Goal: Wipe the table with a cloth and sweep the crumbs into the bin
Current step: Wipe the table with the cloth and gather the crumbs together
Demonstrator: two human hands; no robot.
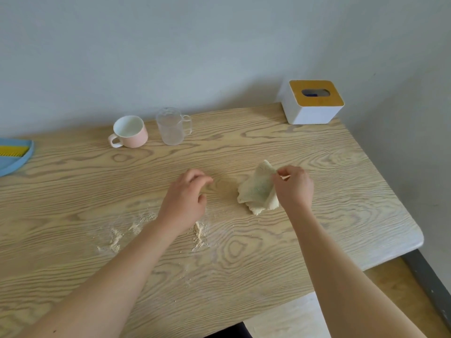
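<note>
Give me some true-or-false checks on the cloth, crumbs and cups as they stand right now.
1. The right hand pinches the cloth. True.
2. The left hand holds the pink mug. False: it holds nothing, and the mug stands apart near the table's far edge.
3. Crumbs lie on the table near the left forearm. True.
4. The clear cup lies tipped over. False: it stands upright beside the mug.
5. The tissue box sits at the table's left end. False: it is at the far right corner.
</note>
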